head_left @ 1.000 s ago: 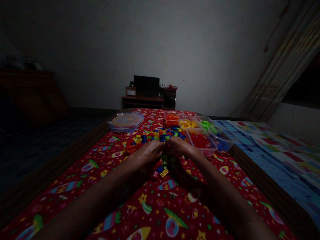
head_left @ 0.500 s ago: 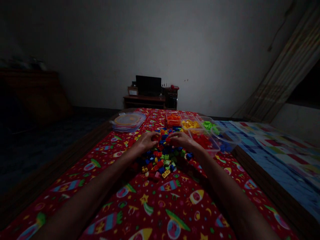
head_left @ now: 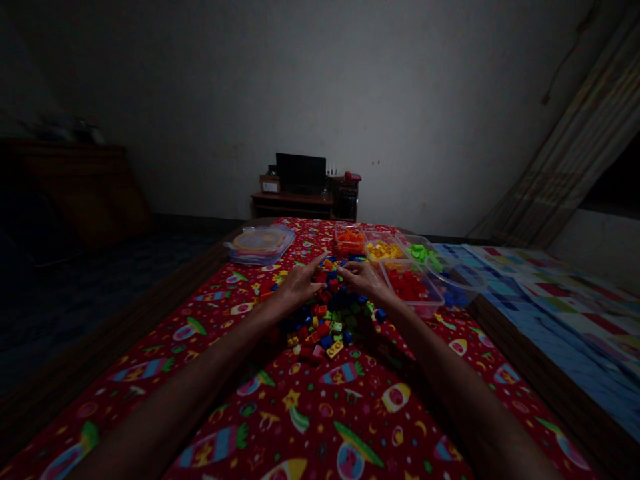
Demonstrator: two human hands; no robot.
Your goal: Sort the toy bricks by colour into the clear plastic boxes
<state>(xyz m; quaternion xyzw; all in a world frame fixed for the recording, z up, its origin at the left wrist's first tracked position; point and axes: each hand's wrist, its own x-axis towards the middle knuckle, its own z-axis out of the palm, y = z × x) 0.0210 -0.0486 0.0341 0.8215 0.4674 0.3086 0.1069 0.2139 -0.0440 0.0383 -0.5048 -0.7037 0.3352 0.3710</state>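
Note:
A pile of mixed toy building bricks (head_left: pixel 336 327) in red, blue, green and yellow lies on the red patterned cloth (head_left: pixel 305 427). My left hand (head_left: pixel 299 285) is over the pile's left side, its index finger stretched forward and thumb apart, with nothing visible in it. Across from it, my right hand (head_left: pixel 367 279) reaches over the far right of the pile. Its fingertips are drawn together; whatever they may hold is too small and dark to make out. Right beside this hand stands a clear box of red bricks (head_left: pixel 409 287).
Behind the pile are clear boxes of orange bricks (head_left: pixel 350 238), yellow bricks (head_left: pixel 384 250) and green bricks (head_left: pixel 420 253). A tub of blue bricks (head_left: pixel 454 295) stands at the right. Stacked clear lids (head_left: pixel 261 243) lie at the far left. A bed (head_left: pixel 565 293) adjoins the table's right side.
My left hand has opened, its index finger now extended forward; the red brick seen near its fingertips no longer shows there. My right fingertips have drawn back slightly. The view has shifted a little.

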